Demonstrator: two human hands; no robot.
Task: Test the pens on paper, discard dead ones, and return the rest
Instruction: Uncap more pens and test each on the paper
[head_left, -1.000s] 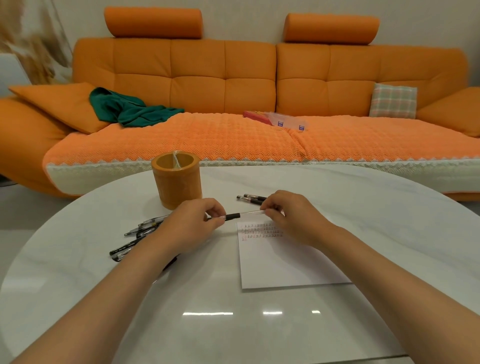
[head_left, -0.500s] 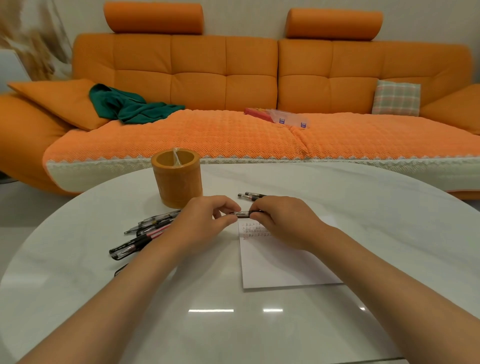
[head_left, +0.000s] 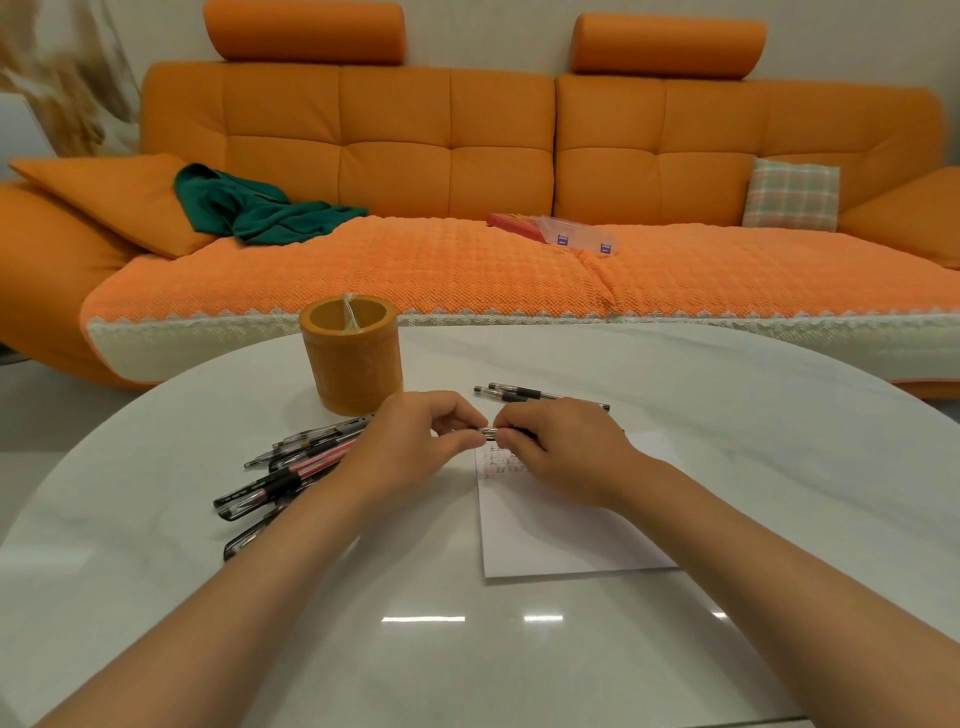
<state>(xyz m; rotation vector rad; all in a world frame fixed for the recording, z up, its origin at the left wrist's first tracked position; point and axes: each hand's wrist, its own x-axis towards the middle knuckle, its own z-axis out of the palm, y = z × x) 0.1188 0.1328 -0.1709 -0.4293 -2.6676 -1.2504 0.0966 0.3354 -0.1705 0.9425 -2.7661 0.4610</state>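
Closer together now, left hand (head_left: 410, 447) and right hand (head_left: 566, 452) pinch one slim black-and-clear pen (head_left: 491, 431). Orange cylindrical holder (head_left: 356, 364) stands at their eleven o'clock.

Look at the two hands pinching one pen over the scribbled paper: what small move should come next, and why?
Probably push the two hands together to close it fully. The left hand and right hand pinch the pen end to end, almost touching, above the paper, which already bears test scribbles. Fingers hide whether the pen is fully closed.
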